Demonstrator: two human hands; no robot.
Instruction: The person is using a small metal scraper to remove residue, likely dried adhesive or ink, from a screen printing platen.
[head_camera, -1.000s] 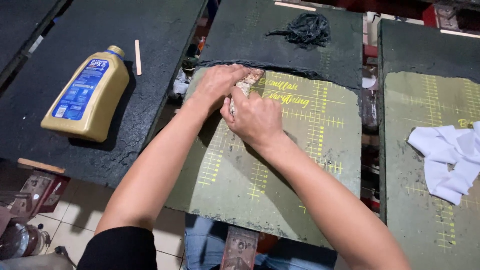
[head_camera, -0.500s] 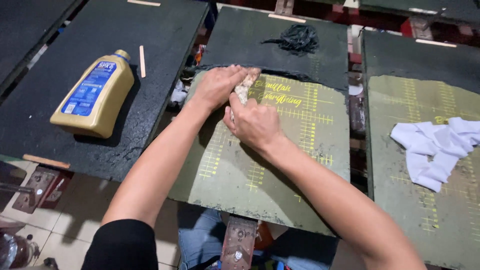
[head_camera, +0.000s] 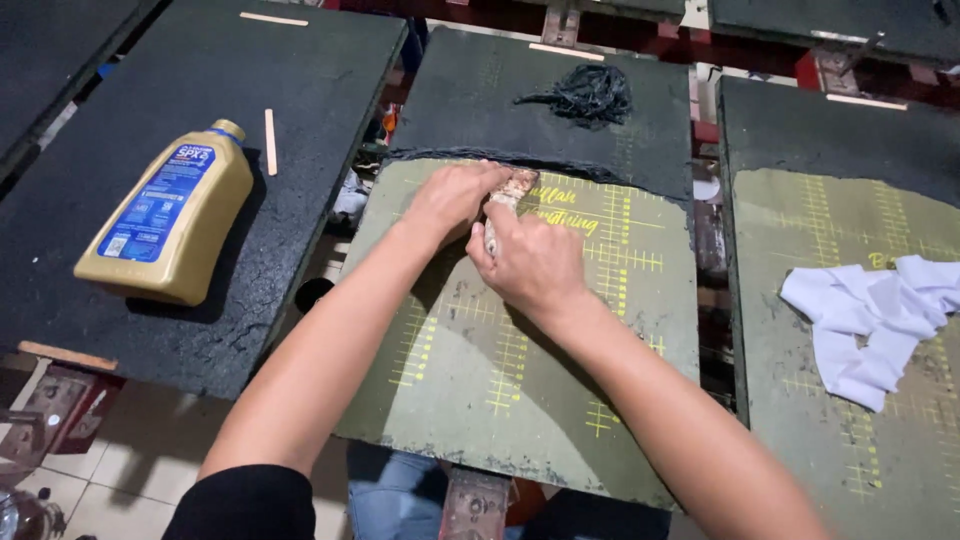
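Both forearms are bare from wrist to well above the elbow. The left hand and the right hand wear no gloves, and no ring, watch or bracelet shows on either. Far up the left arm from the hand, a black short sleeve covers the upper arm; its hem is plain, without print. Beneath the arms, blue jeans cover the legs.

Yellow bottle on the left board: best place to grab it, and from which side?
Grip the yellow bottle across its broad body, coming from above. It lies flat on its side on the black board, cap pointing away, so the narrow edges are open to fingers.
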